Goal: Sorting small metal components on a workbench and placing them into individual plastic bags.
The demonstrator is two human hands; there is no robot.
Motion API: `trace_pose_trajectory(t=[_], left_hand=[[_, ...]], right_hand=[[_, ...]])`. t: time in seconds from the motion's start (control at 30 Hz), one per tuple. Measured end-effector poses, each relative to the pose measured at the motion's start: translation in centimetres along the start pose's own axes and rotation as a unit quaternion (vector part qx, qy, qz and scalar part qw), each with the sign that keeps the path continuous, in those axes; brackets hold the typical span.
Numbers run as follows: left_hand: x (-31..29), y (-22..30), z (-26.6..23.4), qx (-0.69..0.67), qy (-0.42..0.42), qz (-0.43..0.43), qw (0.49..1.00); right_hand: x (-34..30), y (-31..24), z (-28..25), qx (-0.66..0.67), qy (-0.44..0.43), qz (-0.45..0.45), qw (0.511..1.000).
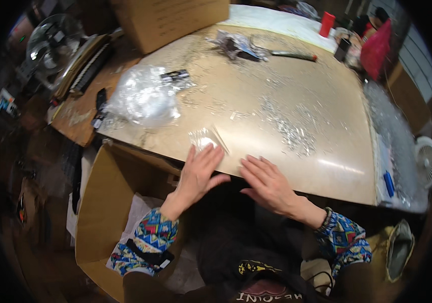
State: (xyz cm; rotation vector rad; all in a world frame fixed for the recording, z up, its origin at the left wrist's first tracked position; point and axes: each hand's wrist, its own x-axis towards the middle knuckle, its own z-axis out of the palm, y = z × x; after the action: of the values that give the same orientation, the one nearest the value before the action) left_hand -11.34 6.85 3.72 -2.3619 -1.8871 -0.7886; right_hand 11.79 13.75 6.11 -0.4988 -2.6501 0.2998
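Observation:
Near the front edge of the table, my left hand (pixel 203 169) lies with its fingers stretched out over a small clear plastic bag (pixel 203 136), its fingertips touching the lower part. Thin lines show in the bag; what they are is too fine to tell. To the right, my right hand (pixel 269 184) rests flat at the table's edge, fingers extended, holding nothing. Beyond it a loose scatter of small, thin, shiny metal pieces (pixel 294 134) spreads over the tabletop. A heap of clear plastic bags (pixel 145 98) sits to the far left of my left hand.
An open cardboard box (pixel 95 217) stands below the table at the left. Farther back are a large carton (pixel 175 20), a crumpled silvery wrapper (pixel 236 45), a dark stick-like tool (pixel 294 54) and a red cylinder (pixel 327 24). A blue marker (pixel 388 183) and a white fan (pixel 426 161) are at right.

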Motion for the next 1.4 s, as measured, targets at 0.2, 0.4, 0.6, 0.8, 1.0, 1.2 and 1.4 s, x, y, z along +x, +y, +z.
trace_pose_trajectory(t=[0.2,0.4,0.6,0.8,1.0,1.2,1.4], left_hand=[[-0.5,3.7,1.0,-0.133,0.100,0.110,0.980],[-1.0,6.9,1.0,-0.325,0.062,-0.066,0.941],[-2.3,9.5,0.8,-0.530,-0.088,-0.302,0.787],[-6.4,7.9,1.9,-0.716,-0.267,-0.338,0.549],[-9.8,9.1,7.7,-0.351,-0.286,-0.052,0.890],[-12.4,9.7,11.2,-0.539,-0.188,-0.324,0.754],[-12.7,11.3,12.4,-0.722,-0.104,-0.408,0.549]], right_hand=[[-0.8,-0.7,0.9,-0.080,0.068,-0.064,0.992],[-3.4,-0.5,1.2,0.094,0.066,0.034,0.993],[-4.8,-1.3,-1.7,0.410,0.005,0.169,0.896],[-9.0,-1.3,-2.8,0.566,-0.146,0.242,0.775],[-16.8,-1.1,2.2,0.312,-0.248,0.183,0.899],[-17.9,-0.5,2.1,0.205,-0.198,0.200,0.937],[-14.6,1.3,-2.8,0.317,-0.258,0.148,0.901]])
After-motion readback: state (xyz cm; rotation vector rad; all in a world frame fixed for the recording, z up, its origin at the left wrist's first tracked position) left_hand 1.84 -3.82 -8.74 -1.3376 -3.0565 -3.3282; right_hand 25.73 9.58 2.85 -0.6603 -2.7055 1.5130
